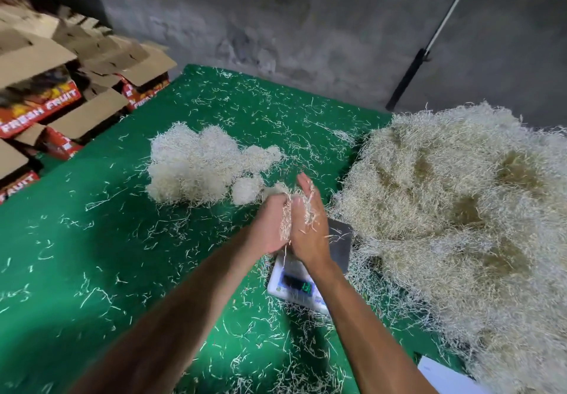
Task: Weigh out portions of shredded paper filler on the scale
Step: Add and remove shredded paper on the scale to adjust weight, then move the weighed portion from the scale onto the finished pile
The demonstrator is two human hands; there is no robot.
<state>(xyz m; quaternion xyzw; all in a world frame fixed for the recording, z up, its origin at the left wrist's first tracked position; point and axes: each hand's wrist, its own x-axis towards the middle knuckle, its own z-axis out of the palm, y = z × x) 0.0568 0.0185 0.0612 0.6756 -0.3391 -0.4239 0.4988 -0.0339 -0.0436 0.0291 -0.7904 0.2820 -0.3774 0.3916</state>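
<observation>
My left hand [269, 225] and my right hand [310, 225] are pressed together above the scale, squeezing a clump of shredded paper [288, 209] between them. Strands hang out between the palms. The left hand's fingers curl around the clump; the right hand's fingers lie straighter against it. The white scale [294, 286], with a grey steel platform [340, 243] and a lit display, sits on the green mat right under my wrists. A big heap of loose shredded paper [460, 225] lies to the right. Several rounded paper portions [199, 166] lie grouped on the mat beyond my hands.
The green mat [92, 255] is littered with loose strands. Open cardboard fruit boxes [55, 96] are stacked at the far left. A grey concrete wall stands behind, with a pole [429, 43] leaning on it. A white sheet [441, 375] lies at the lower right.
</observation>
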